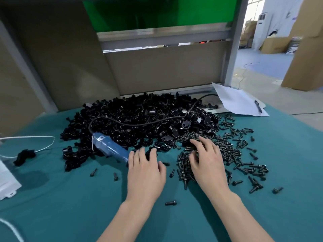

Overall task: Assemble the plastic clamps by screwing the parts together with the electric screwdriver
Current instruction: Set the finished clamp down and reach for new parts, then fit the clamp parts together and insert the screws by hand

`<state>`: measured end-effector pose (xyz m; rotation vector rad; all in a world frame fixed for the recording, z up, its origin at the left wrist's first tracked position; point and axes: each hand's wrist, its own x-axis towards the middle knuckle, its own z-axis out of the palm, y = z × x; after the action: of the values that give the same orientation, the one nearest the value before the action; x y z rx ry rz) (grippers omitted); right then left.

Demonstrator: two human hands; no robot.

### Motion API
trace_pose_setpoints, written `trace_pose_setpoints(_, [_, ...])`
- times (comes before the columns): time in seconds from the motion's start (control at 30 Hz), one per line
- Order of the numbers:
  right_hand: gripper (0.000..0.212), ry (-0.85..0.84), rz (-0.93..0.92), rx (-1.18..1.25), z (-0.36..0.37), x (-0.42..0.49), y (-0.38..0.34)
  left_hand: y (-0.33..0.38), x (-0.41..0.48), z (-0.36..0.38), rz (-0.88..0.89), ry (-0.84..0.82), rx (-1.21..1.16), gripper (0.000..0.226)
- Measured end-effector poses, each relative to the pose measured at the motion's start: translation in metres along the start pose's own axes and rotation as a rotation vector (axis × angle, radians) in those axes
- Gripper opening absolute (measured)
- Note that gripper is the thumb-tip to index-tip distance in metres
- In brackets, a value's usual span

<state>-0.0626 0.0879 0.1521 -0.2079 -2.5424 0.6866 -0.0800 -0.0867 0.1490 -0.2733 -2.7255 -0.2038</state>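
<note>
The left hand (146, 172) lies released, fingers spread, on the desk (70, 206), the screwdriver (110, 147) at its ten o'clock, while the right hand (208, 163) rests on the screws (232, 151), its grasp impossible to tell.

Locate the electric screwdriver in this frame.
Head view: the electric screwdriver lies left of centre, at the near edge of the clamp pile, its tip by the left hand.

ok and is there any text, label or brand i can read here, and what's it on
Nothing reads clearly.
Label on the electric screwdriver: print too blurred to read.
Blue marking on the white cabinet, far right background: too small to read.
Paper sheet: no writing visible.
</note>
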Motion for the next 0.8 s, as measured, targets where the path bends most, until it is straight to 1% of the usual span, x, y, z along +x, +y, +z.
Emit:
trace_pose_setpoints(0.03, [0.044, -0.01, 0.022, -0.008, 0.0, 0.002, 0.001, 0.001, 0.003, 0.003, -0.008, -0.025, 0.038, 0.048])
trace_pose_setpoints(0.1, [0.05, -0.032, 0.058, -0.034, 0.002, 0.008, 0.002, 0.001, 0.005, 0.008, 0.018, -0.019, 0.056, 0.048])
trace_pose_setpoints(0.2, [0.059, -0.098, 0.111, -0.076, 0.003, 0.018, 0.006, -0.001, 0.004, 0.009, 0.076, 0.046, -0.007, 0.034])
trace_pose_setpoints(0.27, [0.06, -0.133, 0.13, -0.098, 0.005, 0.021, 0.007, -0.001, 0.002, 0.009, 0.11, 0.069, -0.034, 0.029])
trace_pose_setpoints(0.43, [0.053, -0.113, 0.147, -0.112, 0.008, 0.025, 0.012, 0.0, 0.0, 0.006, 0.201, 0.084, -0.137, 0.027])
trace_pose_setpoints(0.57, [0.04, -0.112, 0.129, -0.073, 0.006, 0.024, 0.012, 0.0, -0.002, 0.001, 0.189, 0.124, -0.206, 0.035])
trace_pose_setpoints(0.7, [0.03, -0.032, 0.052, 0.066, 0.001, 0.021, 0.007, 0.0, -0.004, -0.003, 0.142, 0.107, -0.287, 0.04])
trace_pose_setpoints(0.77, [0.02, 0.032, 0.077, 0.266, -0.004, 0.02, 0.004, -0.001, -0.005, -0.003, 0.151, 0.103, -0.303, 0.034])
trace_pose_setpoints(0.8, [0.016, 0.049, 0.131, 0.404, -0.006, 0.019, 0.001, -0.001, -0.005, -0.003, 0.166, 0.104, -0.302, 0.029])
